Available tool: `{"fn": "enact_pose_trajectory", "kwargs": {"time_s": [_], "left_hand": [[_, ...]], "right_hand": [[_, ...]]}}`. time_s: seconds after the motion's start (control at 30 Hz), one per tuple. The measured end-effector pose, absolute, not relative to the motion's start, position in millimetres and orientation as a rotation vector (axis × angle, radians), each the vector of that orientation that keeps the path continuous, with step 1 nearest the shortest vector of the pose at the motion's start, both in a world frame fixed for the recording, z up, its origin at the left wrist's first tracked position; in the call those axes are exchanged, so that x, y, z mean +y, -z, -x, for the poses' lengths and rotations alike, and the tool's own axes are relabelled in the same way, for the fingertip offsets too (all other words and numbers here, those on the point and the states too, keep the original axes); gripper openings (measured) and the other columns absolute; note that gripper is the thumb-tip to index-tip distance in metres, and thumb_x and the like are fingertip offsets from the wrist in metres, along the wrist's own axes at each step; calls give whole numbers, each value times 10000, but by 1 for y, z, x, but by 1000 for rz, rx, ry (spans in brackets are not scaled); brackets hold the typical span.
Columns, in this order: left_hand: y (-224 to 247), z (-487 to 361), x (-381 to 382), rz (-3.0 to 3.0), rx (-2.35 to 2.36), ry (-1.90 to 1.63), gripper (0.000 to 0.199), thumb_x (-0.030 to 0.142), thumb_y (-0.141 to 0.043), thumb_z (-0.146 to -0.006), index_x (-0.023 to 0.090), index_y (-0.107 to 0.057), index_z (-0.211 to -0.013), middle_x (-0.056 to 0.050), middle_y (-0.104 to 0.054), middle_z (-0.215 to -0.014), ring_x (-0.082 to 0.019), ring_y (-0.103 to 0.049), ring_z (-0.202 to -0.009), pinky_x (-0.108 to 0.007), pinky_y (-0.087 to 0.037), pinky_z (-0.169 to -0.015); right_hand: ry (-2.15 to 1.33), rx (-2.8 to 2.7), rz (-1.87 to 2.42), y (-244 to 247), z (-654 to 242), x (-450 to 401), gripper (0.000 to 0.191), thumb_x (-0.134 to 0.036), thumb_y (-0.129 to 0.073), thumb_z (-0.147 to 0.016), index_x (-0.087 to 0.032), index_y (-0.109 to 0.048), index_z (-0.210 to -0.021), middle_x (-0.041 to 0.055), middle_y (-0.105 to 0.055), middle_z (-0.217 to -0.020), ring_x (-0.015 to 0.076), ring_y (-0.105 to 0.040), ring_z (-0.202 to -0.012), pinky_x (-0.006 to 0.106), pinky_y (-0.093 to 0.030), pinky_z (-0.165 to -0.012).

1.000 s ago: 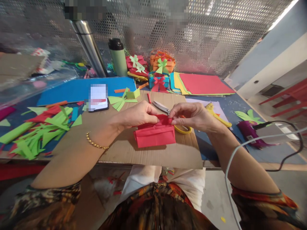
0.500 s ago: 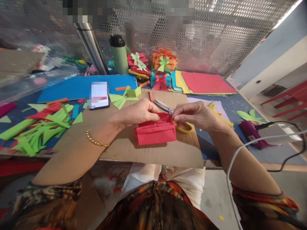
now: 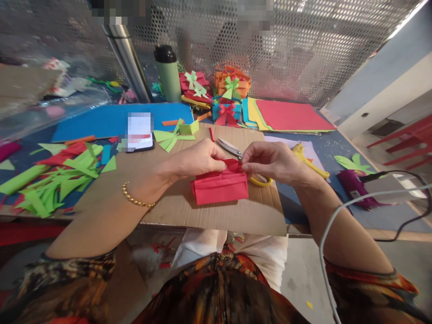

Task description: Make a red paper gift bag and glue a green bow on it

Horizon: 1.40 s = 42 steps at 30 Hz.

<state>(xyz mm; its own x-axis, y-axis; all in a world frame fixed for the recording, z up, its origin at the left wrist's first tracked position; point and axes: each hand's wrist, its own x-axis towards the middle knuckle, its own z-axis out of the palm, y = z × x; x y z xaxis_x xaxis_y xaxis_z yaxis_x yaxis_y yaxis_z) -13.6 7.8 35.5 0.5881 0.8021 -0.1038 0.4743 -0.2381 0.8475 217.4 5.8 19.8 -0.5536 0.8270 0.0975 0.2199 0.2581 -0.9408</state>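
Note:
A small folded red paper box (image 3: 221, 189) sits on the brown cardboard sheet (image 3: 175, 207) in front of me. My left hand (image 3: 200, 158) grips its back left part, the fingertips reaching inside the opening. At the back right corner, my right hand (image 3: 266, 161) pinches the red paper between thumb and forefinger. Scissors (image 3: 229, 146) with yellow handles lie just behind the box, partly hidden under my right hand. Close to the blades is a narrow red paper strip (image 3: 212, 134).
Green and red paper scraps (image 3: 60, 180) pile up at left, beside a phone (image 3: 140, 132). Behind stand a green bottle (image 3: 168, 74) and finished paper baskets (image 3: 232, 83) with bows. Coloured sheets (image 3: 293, 114) are stacked at back right. A glue gun (image 3: 308, 159) and cable (image 3: 330, 216) are at right.
Both hands stay at the red box. My right fingers have shifted slightly at its back right corner, and the paper there is folded in a little more.

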Motion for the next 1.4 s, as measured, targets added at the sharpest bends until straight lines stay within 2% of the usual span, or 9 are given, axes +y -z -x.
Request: {"fn": "enact_pose_trajectory", "kwargs": {"time_s": [0.13,0.27,0.47,0.7,1.4], "left_hand": [[-34,14,9,-1902,1005,-448,270,163,-585,-730,179,-450,-497,61,-378,-508,-63,-303,-470,-252,-190,-481],[-35,14,8,-1894,1014,-454,266,155,-577,-713,180,-443,-485,63,-378,-497,-60,-294,-465,-251,-182,-478],[-37,13,6,-1821,1019,-434,187,139,-573,-706,157,-588,-520,38,-468,-500,-72,-365,-463,-232,-212,-459],[-39,12,6,-1800,1001,-445,235,113,-572,-711,158,-548,-482,44,-444,-485,-61,-342,-452,-226,-203,-453],[-39,11,4,-1788,1020,-442,218,124,-579,-724,152,-580,-508,38,-467,-505,-64,-356,-467,-225,-226,-465]], "right_hand": [[-1342,-1867,936,-18,-215,8,470,-571,-950,-669,-209,-664,-761,-8,-693,-672,115,-628,-592,261,-521,-551],[-1361,-1839,919,-17,-214,9,490,-566,-962,-658,-190,-668,-764,-10,-682,-660,111,-631,-589,253,-525,-554],[-1291,-1843,988,-10,-215,9,491,-608,-918,-699,-173,-761,-861,19,-724,-716,126,-640,-612,271,-533,-573],[-1183,-1922,1026,-8,-215,10,480,-615,-894,-724,-156,-782,-808,22,-691,-647,115,-584,-565,258,-455,-521],[-1051,-1982,1081,-7,-209,5,481,-636,-826,-774,-167,-719,-783,28,-666,-655,129,-562,-584,268,-422,-529]]}}
